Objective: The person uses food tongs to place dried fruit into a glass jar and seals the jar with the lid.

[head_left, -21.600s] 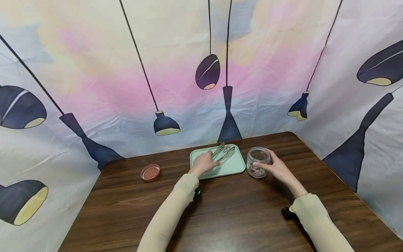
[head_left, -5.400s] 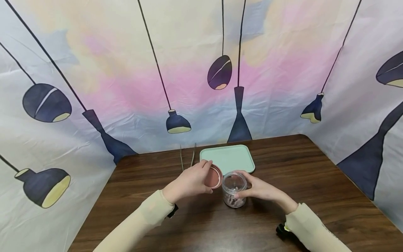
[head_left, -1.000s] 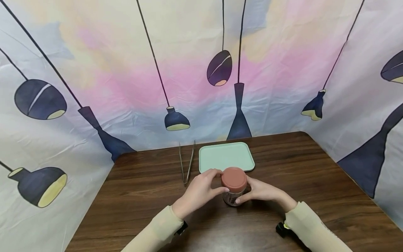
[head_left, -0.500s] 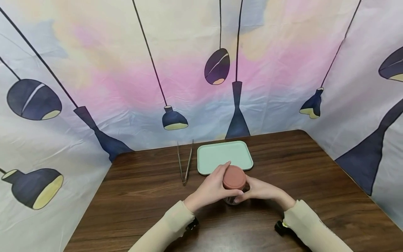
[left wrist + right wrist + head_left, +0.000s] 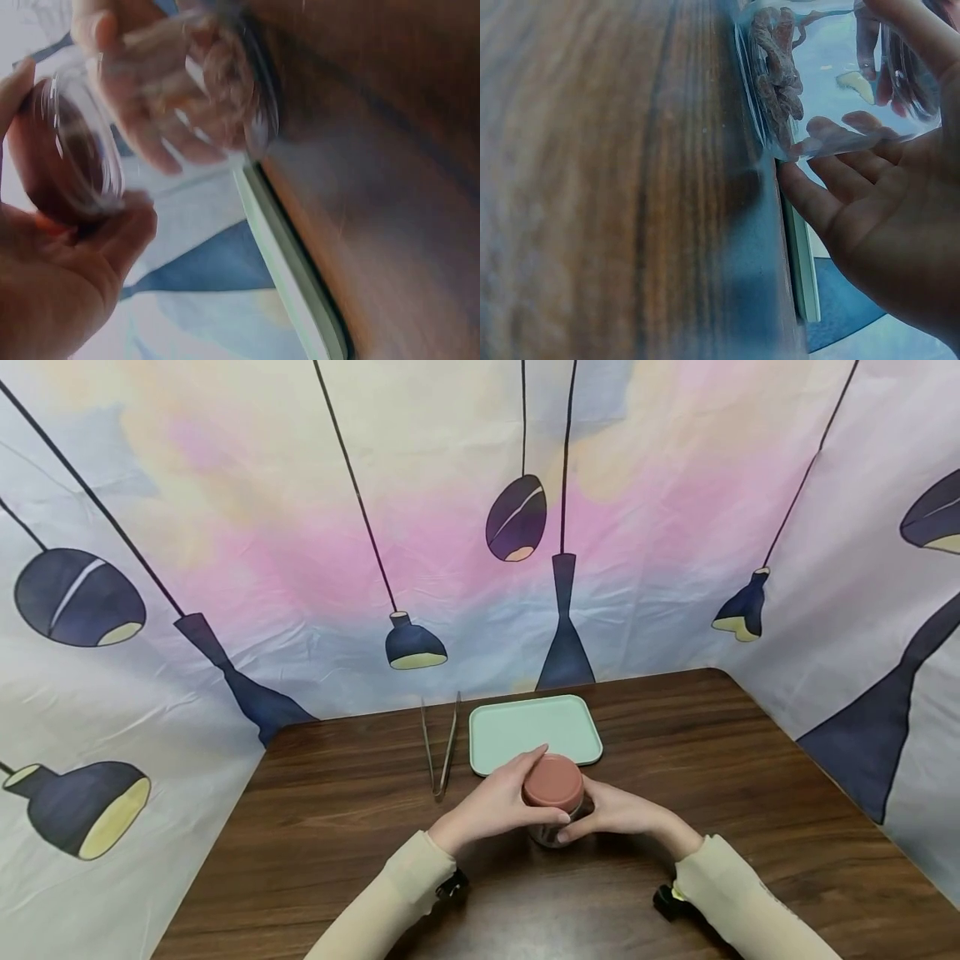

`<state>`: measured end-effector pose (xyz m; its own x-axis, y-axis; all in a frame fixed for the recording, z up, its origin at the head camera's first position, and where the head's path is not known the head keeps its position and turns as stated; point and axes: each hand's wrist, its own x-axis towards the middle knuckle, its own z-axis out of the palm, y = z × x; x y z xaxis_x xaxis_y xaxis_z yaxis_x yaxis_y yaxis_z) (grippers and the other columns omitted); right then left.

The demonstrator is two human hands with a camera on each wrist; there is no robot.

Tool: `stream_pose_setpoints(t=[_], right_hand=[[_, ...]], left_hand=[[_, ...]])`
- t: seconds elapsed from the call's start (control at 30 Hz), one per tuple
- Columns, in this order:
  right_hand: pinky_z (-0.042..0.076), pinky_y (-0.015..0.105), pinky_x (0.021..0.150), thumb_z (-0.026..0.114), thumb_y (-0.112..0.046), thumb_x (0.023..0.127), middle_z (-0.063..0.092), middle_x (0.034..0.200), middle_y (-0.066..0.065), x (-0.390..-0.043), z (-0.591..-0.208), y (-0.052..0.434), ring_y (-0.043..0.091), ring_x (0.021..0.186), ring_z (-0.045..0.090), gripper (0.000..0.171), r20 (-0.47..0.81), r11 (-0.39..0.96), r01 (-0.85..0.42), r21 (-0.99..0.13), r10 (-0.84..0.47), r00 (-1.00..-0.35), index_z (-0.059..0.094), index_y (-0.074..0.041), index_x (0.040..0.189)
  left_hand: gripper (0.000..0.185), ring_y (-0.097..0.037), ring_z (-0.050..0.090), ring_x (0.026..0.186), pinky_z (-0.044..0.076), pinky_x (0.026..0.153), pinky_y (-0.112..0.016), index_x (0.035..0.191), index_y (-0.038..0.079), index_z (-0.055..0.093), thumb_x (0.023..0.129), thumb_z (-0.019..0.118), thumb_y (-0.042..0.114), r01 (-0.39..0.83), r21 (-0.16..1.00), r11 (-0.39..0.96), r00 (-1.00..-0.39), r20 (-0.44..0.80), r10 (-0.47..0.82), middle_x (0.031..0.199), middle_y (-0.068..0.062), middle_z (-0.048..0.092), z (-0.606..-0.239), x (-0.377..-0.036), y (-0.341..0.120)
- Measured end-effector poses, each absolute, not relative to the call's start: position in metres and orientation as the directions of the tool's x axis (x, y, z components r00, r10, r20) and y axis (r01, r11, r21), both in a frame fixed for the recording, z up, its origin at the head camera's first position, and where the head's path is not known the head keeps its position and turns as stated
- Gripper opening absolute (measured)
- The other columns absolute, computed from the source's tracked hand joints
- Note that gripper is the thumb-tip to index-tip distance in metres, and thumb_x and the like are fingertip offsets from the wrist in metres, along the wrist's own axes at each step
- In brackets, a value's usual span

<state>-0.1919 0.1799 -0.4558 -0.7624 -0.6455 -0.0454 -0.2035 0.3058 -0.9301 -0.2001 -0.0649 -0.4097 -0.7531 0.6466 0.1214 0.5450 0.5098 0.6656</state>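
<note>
A clear jar (image 5: 543,836) stands upright on the table with a reddish-brown screw lid (image 5: 553,782) on top. My left hand (image 5: 491,803) grips the lid's rim, fingers on the far side and thumb on the near side. The jar's right side is held by my right hand (image 5: 628,811), whose thumb lies across the front. Through the glass, the right wrist view shows wrinkled brownish strips (image 5: 778,82) at the bottom. In the left wrist view the lid (image 5: 45,161) sits on the jar's mouth. Both hands hide much of the jar in the head view.
A pale green tray (image 5: 534,727) lies just behind the jar, near the table's back edge. Left of it, metal tongs (image 5: 450,750) rest spread in a V. The wooden table (image 5: 322,835) meets a hanging cloth printed with lamps (image 5: 420,647).
The tongs went from my left hand over the tray to the table. The lid, earlier on the table, then held tilted, now covers the jar. Lately my left hand has shifted round the lid.
</note>
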Motion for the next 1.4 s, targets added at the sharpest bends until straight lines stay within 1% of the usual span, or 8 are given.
stream_pose_setpoints(t=[0.13, 0.4, 0.5, 0.63, 0.83, 1.0, 1.17, 1.4], right_hand=[[0.037, 0.053, 0.108, 0.08, -0.028, 0.088, 0.038, 0.156, 0.011, -0.192, -0.458, 0.178, 0.03, 0.141, 0.04, 0.095, -0.042, 0.291, -0.201, -0.935, -0.656, -0.753, 0.021, -0.009, 0.16], [0.037, 0.052, 0.108, 0.081, -0.027, 0.088, 0.041, 0.154, 0.012, -0.194, -0.458, 0.179, 0.03, 0.138, 0.044, 0.096, -0.055, 0.292, -0.18, -0.939, -0.647, -0.761, 0.021, -0.008, 0.159], [0.037, 0.053, 0.108, 0.081, -0.027, 0.088, 0.039, 0.155, 0.013, -0.193, -0.459, 0.179, 0.031, 0.139, 0.044, 0.095, -0.054, 0.291, -0.182, -0.939, -0.65, -0.758, 0.021, -0.007, 0.159], [0.037, 0.055, 0.108, 0.08, -0.027, 0.089, 0.038, 0.156, 0.015, -0.192, -0.459, 0.179, 0.034, 0.14, 0.042, 0.095, -0.05, 0.28, -0.184, -0.942, -0.661, -0.749, 0.02, -0.006, 0.16], [0.036, 0.054, 0.109, 0.08, -0.025, 0.089, 0.039, 0.156, 0.01, -0.193, -0.459, 0.179, 0.03, 0.141, 0.04, 0.092, -0.039, 0.271, -0.19, -0.944, -0.663, -0.748, 0.023, -0.01, 0.159], [0.04, 0.046, 0.106, 0.081, -0.024, 0.088, 0.047, 0.149, 0.005, -0.194, -0.457, 0.18, 0.024, 0.135, 0.047, 0.087, -0.043, 0.261, -0.178, -0.949, -0.666, -0.745, 0.029, -0.013, 0.157], [0.044, 0.04, 0.102, 0.079, -0.025, 0.089, 0.053, 0.142, 0.007, -0.193, -0.458, 0.181, 0.023, 0.127, 0.054, 0.085, -0.036, 0.263, -0.193, -0.945, -0.671, -0.74, 0.028, -0.009, 0.156], [0.038, 0.049, 0.108, 0.079, -0.026, 0.09, 0.04, 0.155, 0.008, -0.193, -0.459, 0.181, 0.027, 0.14, 0.042, 0.091, -0.051, 0.262, -0.172, -0.949, -0.67, -0.741, 0.022, -0.014, 0.16]], left_hand=[[0.107, -0.01, 0.054, 0.127, 0.046, 0.103, -0.039, 0.161, 0.018, 0.024, 0.08, 0.078, 0.062, 0.538, 0.69, 0.483, -0.744, 0.12, 0.657, 0.141, 0.003, 0.057, -0.406, -0.203, -0.077], [0.088, -0.009, 0.056, 0.127, 0.049, 0.1, -0.037, 0.158, 0.022, 0.033, 0.087, 0.077, 0.049, 0.529, 0.752, 0.394, -0.725, 0.159, 0.67, 0.142, 0.003, 0.057, -0.409, -0.205, -0.097], [0.084, -0.011, 0.056, 0.127, 0.051, 0.098, -0.038, 0.159, 0.021, 0.032, 0.09, 0.075, 0.043, 0.528, 0.77, 0.357, -0.721, 0.185, 0.667, 0.14, 0.003, 0.059, -0.411, -0.203, -0.101], [0.078, -0.015, 0.055, 0.13, 0.047, 0.103, -0.039, 0.158, 0.016, 0.033, 0.094, 0.072, 0.04, 0.531, 0.767, 0.361, -0.728, 0.195, 0.658, 0.145, 0.0, 0.055, -0.413, -0.196, -0.1], [0.093, -0.016, 0.048, 0.137, 0.041, 0.109, -0.039, 0.159, 0.01, 0.029, 0.089, 0.075, 0.049, 0.522, 0.754, 0.399, -0.732, 0.156, 0.663, 0.154, -0.004, 0.043, -0.413, -0.187, -0.083], [0.101, -0.014, 0.051, 0.13, 0.044, 0.104, -0.037, 0.159, 0.011, 0.028, 0.083, 0.079, 0.053, 0.525, 0.723, 0.449, -0.756, 0.155, 0.636, 0.149, -0.005, 0.045, -0.414, -0.189, -0.064], [0.106, -0.009, 0.053, 0.12, 0.046, 0.1, -0.032, 0.161, 0.017, 0.024, 0.081, 0.081, 0.055, 0.55, 0.702, 0.454, -0.732, 0.143, 0.666, 0.144, -0.003, 0.045, -0.417, -0.196, -0.053], [0.112, -0.009, 0.045, 0.134, 0.042, 0.107, -0.041, 0.163, 0.027, 0.015, 0.078, 0.081, 0.059, 0.519, 0.735, 0.435, -0.733, 0.121, 0.67, 0.151, 0.006, 0.042, -0.421, -0.204, -0.067]])
